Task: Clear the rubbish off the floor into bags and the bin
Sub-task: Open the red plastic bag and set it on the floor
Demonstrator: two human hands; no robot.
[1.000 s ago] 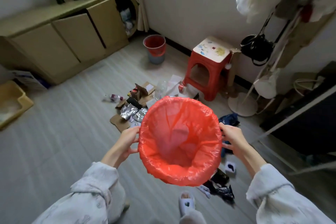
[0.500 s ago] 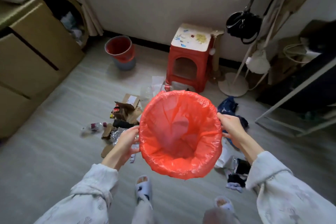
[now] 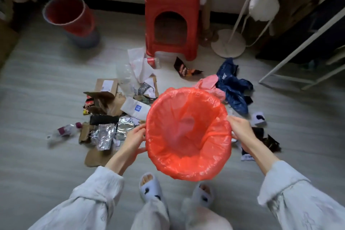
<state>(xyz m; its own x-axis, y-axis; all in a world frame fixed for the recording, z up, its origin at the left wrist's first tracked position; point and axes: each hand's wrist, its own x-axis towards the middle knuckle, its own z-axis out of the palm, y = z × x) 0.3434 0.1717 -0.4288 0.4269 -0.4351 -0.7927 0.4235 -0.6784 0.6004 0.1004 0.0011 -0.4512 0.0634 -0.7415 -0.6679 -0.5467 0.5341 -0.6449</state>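
I hold a bin lined with a red bag [image 3: 188,166] in front of me above the floor, its mouth facing up and nothing visible inside. My left hand [image 3: 133,139] grips its left rim and my right hand [image 3: 240,129] grips its right rim. Rubbish lies scattered on the floor beyond it: torn cardboard [image 3: 105,89], silver foil wrappers [image 3: 105,136], a small plastic bottle [image 3: 63,130], white paper [image 3: 138,61], a dark snack wrapper [image 3: 183,70], a pink bag [image 3: 209,85] and a dark blue bag [image 3: 233,87]. More dark scraps [image 3: 268,142] lie right of my right wrist.
A second bin with a red liner [image 3: 71,18] stands at the back left near the wall. A red plastic stool [image 3: 171,22] stands behind the rubbish. A white stand's round base [image 3: 227,44] and a white frame [image 3: 298,46] occupy the right. My slippered feet [image 3: 149,187] are below the bin.
My view has tilted down and moved closer to the rubbish pile. The lined bin stays held by both hands in the same grip, now lower over the floor.
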